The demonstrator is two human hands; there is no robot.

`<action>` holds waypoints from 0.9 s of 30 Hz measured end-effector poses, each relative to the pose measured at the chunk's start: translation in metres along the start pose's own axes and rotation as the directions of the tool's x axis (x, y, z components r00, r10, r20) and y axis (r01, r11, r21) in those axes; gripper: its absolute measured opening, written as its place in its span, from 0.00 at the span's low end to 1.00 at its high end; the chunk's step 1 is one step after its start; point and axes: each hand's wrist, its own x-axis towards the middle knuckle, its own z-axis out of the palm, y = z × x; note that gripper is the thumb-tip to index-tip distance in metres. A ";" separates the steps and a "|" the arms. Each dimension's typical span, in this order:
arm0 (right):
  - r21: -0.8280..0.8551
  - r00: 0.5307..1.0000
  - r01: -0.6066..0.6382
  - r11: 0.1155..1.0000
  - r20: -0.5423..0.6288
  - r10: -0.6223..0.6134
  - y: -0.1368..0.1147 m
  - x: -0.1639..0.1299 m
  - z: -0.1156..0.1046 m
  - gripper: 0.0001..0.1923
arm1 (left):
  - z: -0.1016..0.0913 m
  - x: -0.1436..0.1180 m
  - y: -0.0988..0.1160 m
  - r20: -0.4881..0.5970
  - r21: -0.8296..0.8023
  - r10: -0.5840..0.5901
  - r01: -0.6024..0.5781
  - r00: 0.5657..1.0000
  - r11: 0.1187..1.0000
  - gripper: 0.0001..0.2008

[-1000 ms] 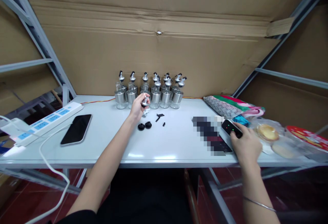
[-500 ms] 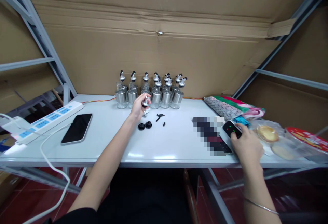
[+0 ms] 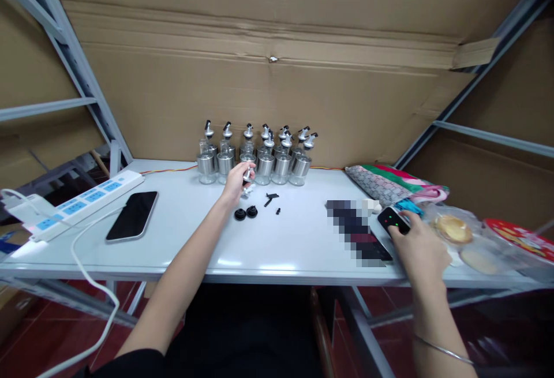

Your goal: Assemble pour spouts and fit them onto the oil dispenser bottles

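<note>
My left hand point(image 3: 234, 186) is closed around a silver pourer spout point(image 3: 247, 175), just in front of several glass and steel bottles point(image 3: 265, 165). Most of these bottles carry silver pourers with black tips; the front two at the left have bare necks. Below the hand lie two round black caps point(image 3: 251, 211), a thin black part point(image 3: 271, 198) and a tiny black piece point(image 3: 278, 211). At the right, my right hand point(image 3: 422, 251) grips a small black device point(image 3: 393, 221) with red and green lights, its thumb on the near side.
A phone point(image 3: 133, 216) and a white power strip point(image 3: 93, 196) with a cable lie on the left of the table. Right of centre is a pixelated dark object point(image 3: 352, 228). Colourful cloth point(image 3: 389, 182), a packaged pastry point(image 3: 453, 229) and a red-lidded tub point(image 3: 519, 238) occupy the right side.
The pourer has turned slightly in my left hand and its shape shows less clearly. My right hand keeps its hold on the device. The whole view has shifted a little.
</note>
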 end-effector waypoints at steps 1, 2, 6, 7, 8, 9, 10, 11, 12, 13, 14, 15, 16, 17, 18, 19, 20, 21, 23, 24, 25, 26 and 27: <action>0.005 1.000 -0.005 1.000 -0.008 0.005 0.000 0.000 0.001 0.23 | -0.001 0.001 -0.002 -0.029 0.026 -0.015 0.015 0.999 1.000 0.05; 0.013 1.000 -0.008 1.000 -0.017 0.008 0.000 0.000 0.002 0.23 | -0.001 0.002 -0.004 -0.052 0.049 -0.029 0.031 0.998 0.998 0.05; 0.020 0.999 0.000 1.000 -0.045 0.001 0.003 0.001 0.006 0.23 | -0.001 0.005 -0.010 -0.040 0.146 -0.041 0.046 0.998 0.988 0.04; 0.015 0.999 0.005 1.000 -0.046 -0.004 0.004 0.002 0.007 0.23 | 0.000 0.005 -0.011 -0.024 0.159 -0.029 0.032 0.999 0.987 0.05; 0.010 0.999 0.008 1.000 -0.046 -0.007 0.005 0.003 0.008 0.23 | 0.000 0.005 -0.011 -0.007 0.165 -0.012 0.013 1.000 0.986 0.05; 0.007 0.999 0.013 1.000 -0.048 -0.012 0.006 0.004 0.009 0.22 | 0.000 0.006 -0.012 0.008 0.165 0.008 -0.009 1.000 0.986 0.05; 0.008 0.998 0.017 1.000 -0.054 -0.017 0.007 0.005 0.009 0.22 | 0.000 0.006 -0.012 0.020 0.162 0.028 -0.031 0.999 0.986 0.05; 0.013 0.998 0.022 1.000 -0.059 -0.022 0.008 0.006 0.010 0.22 | 0.000 0.006 -0.012 0.028 0.160 0.044 -0.048 0.999 0.986 0.05; 0.020 0.997 0.029 0.999 -0.065 -0.027 0.009 0.007 0.011 0.22 | -0.001 0.006 -0.013 0.033 0.161 0.054 -0.058 0.998 0.985 0.04; 0.029 0.997 0.036 0.999 -0.071 -0.034 0.010 0.008 0.011 0.21 | -0.001 0.007 -0.013 0.037 0.162 0.056 -0.062 0.998 0.985 0.04; 0.037 0.996 0.043 0.998 -0.076 -0.040 0.011 0.008 0.012 0.21 | -0.002 0.007 -0.013 0.038 0.162 0.053 -0.058 0.998 0.985 0.04; 0.043 0.996 0.048 0.998 -0.080 -0.044 0.011 0.009 0.013 0.20 | -0.002 0.007 -0.014 0.038 0.157 0.042 -0.048 0.998 0.986 0.04; 0.048 0.995 0.052 0.997 -0.084 -0.048 0.012 0.009 0.013 0.20 | -0.003 0.007 -0.014 0.037 0.149 0.024 -0.029 0.999 0.988 0.04; 0.052 0.994 0.058 0.997 -0.092 -0.053 0.012 0.010 0.014 0.20 | -0.003 0.007 -0.014 0.039 0.137 0.002 -0.007 0.999 0.991 0.04; 0.055 0.993 0.062 0.997 -0.101 -0.057 0.012 0.010 0.015 0.20 | -0.003 0.006 -0.013 0.042 0.120 -0.018 0.013 0.999 0.993 0.05; 0.060 0.992 0.067 0.996 -0.112 -0.060 0.012 0.010 0.015 0.20 | -0.003 0.006 -0.013 0.045 0.102 -0.035 0.031 0.998 0.994 0.05; 0.066 0.990 0.073 0.995 -0.123 -0.064 0.012 0.009 0.016 0.19 | -0.003 0.005 -0.012 0.046 0.084 -0.050 0.046 0.998 0.995 0.05; 0.073 0.988 0.077 0.994 -0.136 -0.066 0.012 0.009 0.016 0.19 | -0.003 0.005 -0.011 0.043 0.071 -0.061 0.058 0.997 0.996 0.04; 0.085 0.984 0.080 0.993 -0.167 -0.065 0.012 0.008 0.017 0.19 | -0.002 0.003 -0.009 0.015 0.057 -0.073 0.073 0.997 0.996 0.05; 0.090 0.982 0.080 0.993 -0.180 -0.063 0.012 0.007 0.018 0.19 | -0.001 0.002 -0.008 -0.002 0.051 -0.079 0.079 0.997 0.996 0.06; 0.094 0.980 0.079 0.992 -0.190 -0.060 0.012 0.007 0.019 0.19 | 0.000 0.002 -0.008 -0.011 0.041 -0.083 0.083 0.996 0.996 0.07; 0.097 0.979 0.075 0.992 -0.194 -0.055 0.012 0.007 0.019 0.19 | 0.001 0.001 -0.008 -0.011 0.027 -0.083 0.083 0.997 0.996 0.08; 0.099 0.980 0.069 0.993 -0.193 -0.049 0.012 0.007 0.020 0.19 | 0.002 0.000 -0.007 -0.005 0.010 -0.078 0.078 0.997 0.997 0.08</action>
